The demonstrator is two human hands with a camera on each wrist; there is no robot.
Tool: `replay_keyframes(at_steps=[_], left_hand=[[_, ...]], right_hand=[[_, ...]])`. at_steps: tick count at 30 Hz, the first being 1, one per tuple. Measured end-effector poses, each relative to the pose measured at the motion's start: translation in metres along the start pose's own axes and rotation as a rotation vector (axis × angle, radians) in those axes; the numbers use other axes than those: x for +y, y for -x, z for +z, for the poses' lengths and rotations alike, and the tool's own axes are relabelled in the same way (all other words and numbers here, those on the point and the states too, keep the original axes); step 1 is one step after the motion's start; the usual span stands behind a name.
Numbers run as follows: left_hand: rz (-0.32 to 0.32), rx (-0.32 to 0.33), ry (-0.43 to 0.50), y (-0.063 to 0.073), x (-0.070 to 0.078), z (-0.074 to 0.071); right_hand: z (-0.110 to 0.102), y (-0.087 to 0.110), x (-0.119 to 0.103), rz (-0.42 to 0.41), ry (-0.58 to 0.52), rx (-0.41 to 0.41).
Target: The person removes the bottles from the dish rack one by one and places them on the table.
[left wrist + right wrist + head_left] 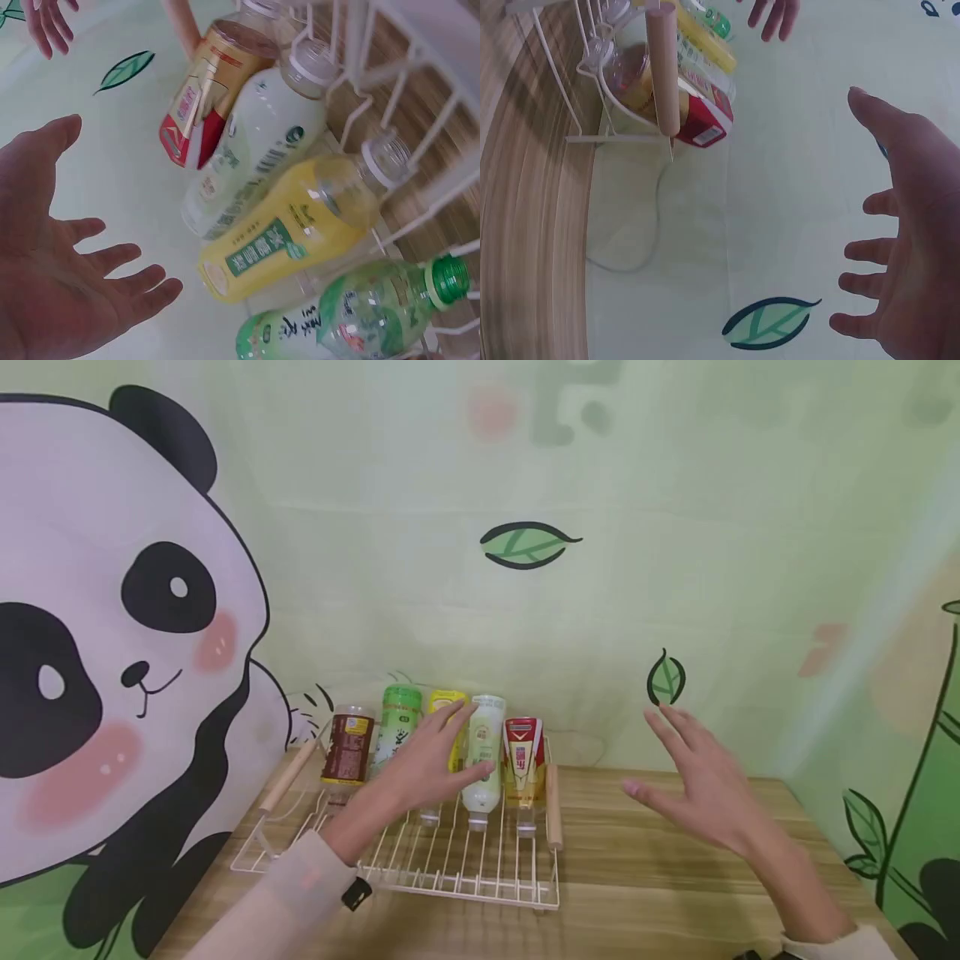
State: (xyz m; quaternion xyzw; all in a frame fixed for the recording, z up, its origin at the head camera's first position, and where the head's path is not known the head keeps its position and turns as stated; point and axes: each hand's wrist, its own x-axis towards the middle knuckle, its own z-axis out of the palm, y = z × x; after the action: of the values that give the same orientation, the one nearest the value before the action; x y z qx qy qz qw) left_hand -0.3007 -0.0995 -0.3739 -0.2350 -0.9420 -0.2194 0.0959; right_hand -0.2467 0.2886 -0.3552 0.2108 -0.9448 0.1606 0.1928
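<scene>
— What is shown from the head view?
— Five bottles are laid aslant, necks toward the person, in a wire rack near six o'clock. The left hand is held before them, toward seven; the right hand is raised at four, well apart from the rack.

— And from the left wrist?
— The palm is seen at eight o'clock, fingers spread, nothing gripped. A gap is left between it and the yellow bottle, at about four; the green bottle is seen at five, the red bottle near twelve.

— From the right wrist?
— That hand is seen at four, likewise spread and unfilled; the rack is placed toward eleven.

— Which step, then?
— Hands poised, nothing grasped, it is judged. For a bottle to be lifted, fingers would first need to be closed round its body.
</scene>
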Motion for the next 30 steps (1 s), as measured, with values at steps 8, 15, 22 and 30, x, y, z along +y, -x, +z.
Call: replay_keyframes(at_steps=[8,15,22,30], left_hand=[[-0.061,0.097,0.234,-0.009,0.026,0.016],[-0.176,0.101,0.439,-0.014,0.046,0.037],[-0.235,0.086,0.566,-0.023,0.057,0.058],[-0.243,0.075,0.666,-0.025,0.055,0.07]], right_hand=[[0.018,0.008,-0.023,0.021,-0.251,-0.005],[0.063,0.006,-0.038,0.106,-0.53,-0.037],[0.102,0.005,-0.045,0.249,-0.719,-0.118],[0.122,0.006,-0.057,0.309,-0.844,-0.109]])
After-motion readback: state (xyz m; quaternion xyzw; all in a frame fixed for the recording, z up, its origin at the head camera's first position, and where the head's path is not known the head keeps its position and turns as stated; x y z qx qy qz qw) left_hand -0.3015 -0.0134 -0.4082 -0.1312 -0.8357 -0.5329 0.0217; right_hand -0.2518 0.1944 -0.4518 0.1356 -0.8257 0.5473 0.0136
